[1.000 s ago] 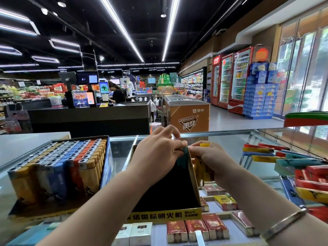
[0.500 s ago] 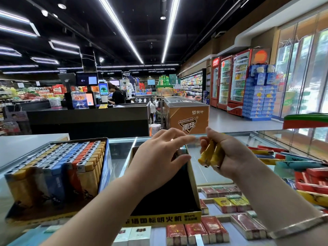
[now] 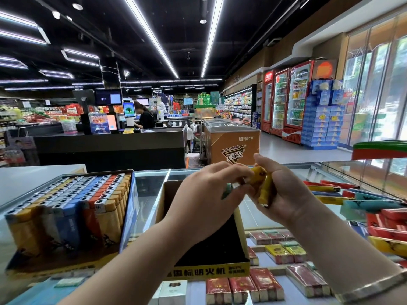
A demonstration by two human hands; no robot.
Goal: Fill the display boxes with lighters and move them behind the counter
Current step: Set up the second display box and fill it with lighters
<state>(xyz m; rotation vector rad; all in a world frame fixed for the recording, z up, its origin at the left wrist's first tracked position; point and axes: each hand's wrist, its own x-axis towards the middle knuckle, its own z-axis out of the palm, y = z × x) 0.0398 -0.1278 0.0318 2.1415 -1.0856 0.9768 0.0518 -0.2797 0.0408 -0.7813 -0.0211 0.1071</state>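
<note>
Two yellow lighters [image 3: 263,186] are gripped in the curled fingers of the right hand [image 3: 284,192], long axes near upright, just above the dark display box [image 3: 204,245] on the desk. The left hand [image 3: 204,194], nearer the box, pinches their tops.

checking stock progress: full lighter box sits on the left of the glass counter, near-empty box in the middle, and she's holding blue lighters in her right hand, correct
Not quite: the head view shows the right hand gripping yellow lighters, not blue ones. The rest holds: the full lighter box sits on the left of the glass counter, and the near-empty box is in the middle.
</note>
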